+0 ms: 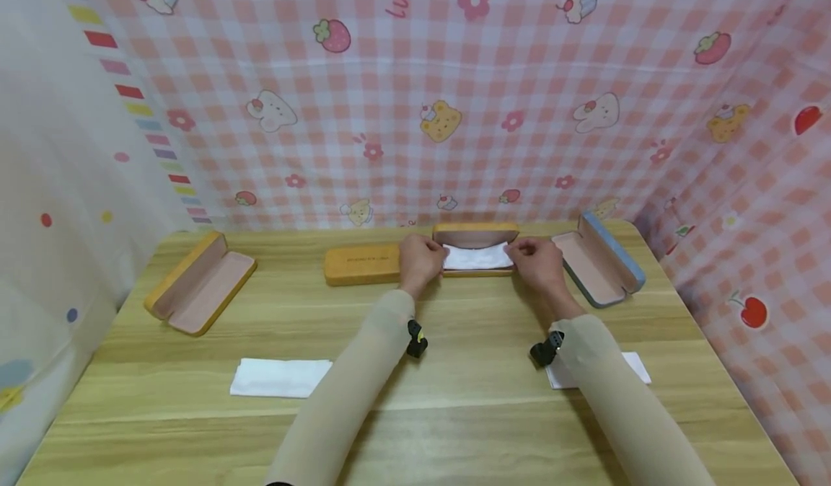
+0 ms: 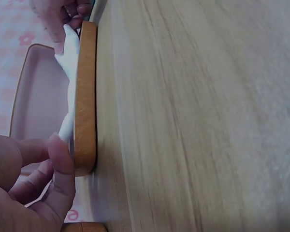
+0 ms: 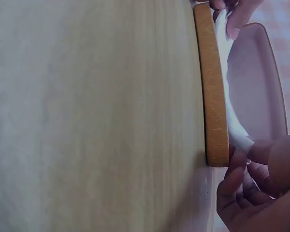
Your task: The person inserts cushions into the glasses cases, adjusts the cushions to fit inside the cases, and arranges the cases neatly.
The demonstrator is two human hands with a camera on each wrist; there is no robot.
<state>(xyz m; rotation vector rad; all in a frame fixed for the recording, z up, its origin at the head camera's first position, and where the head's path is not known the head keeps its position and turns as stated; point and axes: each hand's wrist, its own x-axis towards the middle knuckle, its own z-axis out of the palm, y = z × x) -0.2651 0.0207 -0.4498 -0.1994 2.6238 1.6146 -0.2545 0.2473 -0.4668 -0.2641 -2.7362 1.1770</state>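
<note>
L hand [image 1: 422, 259] & R hand [image 1: 539, 261] pinch ends of soft white cloth [image 1: 477, 257] across open rounded orange case [image 1: 476, 238] w/ pink lining [image 2: 41, 96]; closed oblong case [image 1: 362, 264] on its L.

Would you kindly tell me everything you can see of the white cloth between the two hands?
The white cloth is a plain strip of soft-looking fabric, apparently folded. It is stretched lengthwise along the open yellow case, with its ends raised and its middle dipping behind the front wall. The left hand pinches one end, the right hand the other. Whether its underside rests on the case's bottom cannot be told.
</note>
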